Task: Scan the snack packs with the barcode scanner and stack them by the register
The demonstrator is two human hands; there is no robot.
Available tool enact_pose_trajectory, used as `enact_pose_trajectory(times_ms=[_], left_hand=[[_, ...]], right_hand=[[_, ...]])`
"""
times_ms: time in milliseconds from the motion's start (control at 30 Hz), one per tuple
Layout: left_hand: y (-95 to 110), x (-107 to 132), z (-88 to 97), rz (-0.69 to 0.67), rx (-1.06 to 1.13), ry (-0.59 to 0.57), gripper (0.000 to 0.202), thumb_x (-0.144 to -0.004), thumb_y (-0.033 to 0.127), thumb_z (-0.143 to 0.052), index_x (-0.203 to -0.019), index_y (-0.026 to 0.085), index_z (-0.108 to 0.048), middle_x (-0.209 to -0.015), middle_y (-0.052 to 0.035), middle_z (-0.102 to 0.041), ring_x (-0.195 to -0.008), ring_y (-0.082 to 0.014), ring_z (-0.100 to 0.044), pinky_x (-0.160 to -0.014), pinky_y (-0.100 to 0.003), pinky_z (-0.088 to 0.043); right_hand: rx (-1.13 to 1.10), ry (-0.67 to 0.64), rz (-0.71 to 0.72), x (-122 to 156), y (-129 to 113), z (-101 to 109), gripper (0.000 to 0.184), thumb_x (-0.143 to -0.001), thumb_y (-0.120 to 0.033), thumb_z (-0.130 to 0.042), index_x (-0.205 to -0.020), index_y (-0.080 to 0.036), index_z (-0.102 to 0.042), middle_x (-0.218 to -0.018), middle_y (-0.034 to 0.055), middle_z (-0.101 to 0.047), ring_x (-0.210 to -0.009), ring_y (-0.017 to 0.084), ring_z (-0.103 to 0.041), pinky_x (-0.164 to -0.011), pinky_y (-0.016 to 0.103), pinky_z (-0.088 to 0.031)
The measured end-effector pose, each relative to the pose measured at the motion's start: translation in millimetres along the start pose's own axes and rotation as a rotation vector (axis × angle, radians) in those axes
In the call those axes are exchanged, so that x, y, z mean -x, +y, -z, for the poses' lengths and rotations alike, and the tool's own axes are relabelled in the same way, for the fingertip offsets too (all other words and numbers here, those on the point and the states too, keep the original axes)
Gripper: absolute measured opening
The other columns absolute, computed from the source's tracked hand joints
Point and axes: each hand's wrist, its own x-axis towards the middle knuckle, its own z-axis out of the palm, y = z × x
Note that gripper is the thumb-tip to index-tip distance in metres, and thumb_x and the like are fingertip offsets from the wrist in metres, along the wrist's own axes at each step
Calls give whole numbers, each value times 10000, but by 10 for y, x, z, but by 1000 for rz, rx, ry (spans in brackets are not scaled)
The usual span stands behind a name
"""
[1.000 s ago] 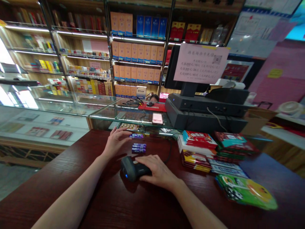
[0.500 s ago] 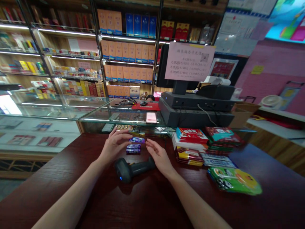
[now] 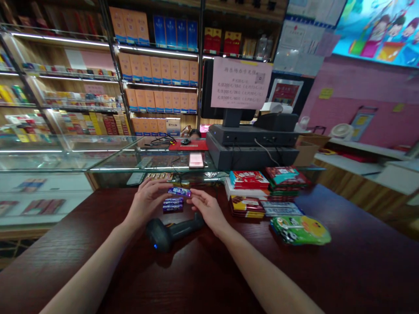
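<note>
A small purple-wrapped candy pack (image 3: 179,192) is held up between my hands, slightly tilted. My left hand (image 3: 149,199) has its thumb and fingers around the left end. The fingertips of my right hand (image 3: 209,210) pinch the right end. Just below, several similar purple packs (image 3: 173,205) lie stacked in a short column on the dark wooden counter. In front of them, between my forearms, a black barcode scanner (image 3: 173,233) rests on its side with a blue light lit.
Right of my hands are stacked chocolate bars (image 3: 247,206), red snack packs (image 3: 248,179) and a green animal-print pack (image 3: 301,230). Behind stands a cash register with a monitor (image 3: 234,115), beside a glass display case (image 3: 150,163). Shelves of boxes line the back wall.
My right hand has closed in on the right end of the raised candy pack, which is now tilted. The camera view has turned to the right. The scanner stays on the counter.
</note>
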Motion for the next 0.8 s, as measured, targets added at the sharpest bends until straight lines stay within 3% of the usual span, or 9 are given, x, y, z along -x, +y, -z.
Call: enact_pose_trajectory(times_ms=[300,500,667,800], left_hand=[[142,-147,48,-126,-100,-25,349,-884,607,-574,-1033,339,-740,-1084,-12,-759,-1037,-265,-670,-1065,-456,-400],[321,-247,-90,-136,-160,-79,382,-884,600,-572,-1115,338,-727,-1084,-40,-749,-1049,-300,-643,-1002,-460,-426],[594,-329,-237,-193,-176,-162,297,-898,524,-596,-1065,326,-742,-997,-41,-759,-1033,-295,-635,-954,-444,-429],[885,-370,-351,-216,-187,-248,238,-919,426,-601,-1066,292,-732,-1027,-43,-754,-1045,-273,-628,-970,-435,-414]], right_hand=[[27,10,28,-21,-137,136,373,-819,-378,-673,-1156,-219,-688,-1063,60,-750,-1031,234,-706,-818,359,-539],[58,68,67,16,-226,362,337,-769,-347,-717,-1079,-214,-701,-968,40,-741,-917,204,-693,-774,334,-519],[116,138,89,71,-269,636,302,-762,-335,-718,-1037,-209,-702,-911,20,-733,-856,182,-677,-766,323,-519],[182,152,127,132,-266,913,289,-731,-322,-743,-994,-210,-701,-932,25,-745,-894,190,-683,-852,348,-528]])
